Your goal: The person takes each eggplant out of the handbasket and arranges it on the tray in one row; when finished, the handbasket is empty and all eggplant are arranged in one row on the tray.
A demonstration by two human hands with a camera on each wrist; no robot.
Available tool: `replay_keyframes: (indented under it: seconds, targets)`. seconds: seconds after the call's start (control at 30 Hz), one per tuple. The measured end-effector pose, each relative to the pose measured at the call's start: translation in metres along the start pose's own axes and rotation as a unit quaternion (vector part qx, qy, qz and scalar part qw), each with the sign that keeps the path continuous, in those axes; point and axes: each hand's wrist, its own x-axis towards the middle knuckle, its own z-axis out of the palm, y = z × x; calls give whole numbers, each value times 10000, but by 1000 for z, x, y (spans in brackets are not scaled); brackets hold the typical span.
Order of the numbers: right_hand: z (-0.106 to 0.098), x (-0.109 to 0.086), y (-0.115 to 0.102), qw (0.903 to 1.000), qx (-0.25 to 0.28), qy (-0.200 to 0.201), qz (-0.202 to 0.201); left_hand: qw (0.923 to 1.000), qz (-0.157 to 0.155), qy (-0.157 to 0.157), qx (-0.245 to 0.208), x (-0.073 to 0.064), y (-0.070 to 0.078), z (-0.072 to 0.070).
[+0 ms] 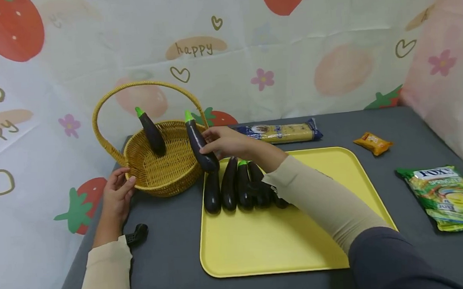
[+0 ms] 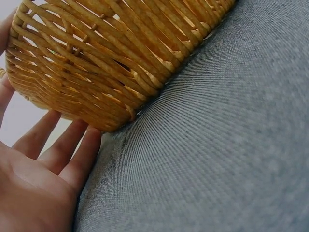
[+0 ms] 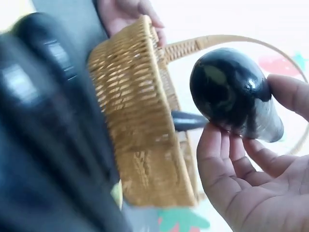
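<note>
My right hand (image 1: 231, 143) pinches a dark purple eggplant (image 1: 200, 144) between thumb and fingers, its green stem end pointing up beside the basket's right rim. In the right wrist view, the held eggplant (image 3: 231, 92) shows its glossy rounded end. My left hand (image 1: 118, 194) holds the woven basket (image 1: 171, 189) at its left side, near the handle's base. In the left wrist view, several fingers (image 2: 72, 145) touch the basket's lower wall. Another eggplant (image 1: 152, 135) leans inside the basket. Several more eggplants (image 1: 229, 186) lie side by side on a yellow tray (image 1: 260, 252), partly hidden by my right forearm.
Behind the tray lies a pasta packet (image 1: 290, 132). To its right are a small orange packet (image 1: 374, 143) and a green candy bag (image 1: 450, 198). The basket's tall handle (image 1: 146, 83) arches over its opening. A printed curtain (image 1: 232, 87) hangs behind the grey table (image 1: 167, 261).
</note>
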Motion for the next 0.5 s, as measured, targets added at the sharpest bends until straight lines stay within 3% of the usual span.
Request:
replay_keyframes:
  seconds: [0.5]
  targets:
    - [-81, -137, 56, 9923, 0, 1234, 119, 10000, 68, -32, 18, -1, 0, 2]
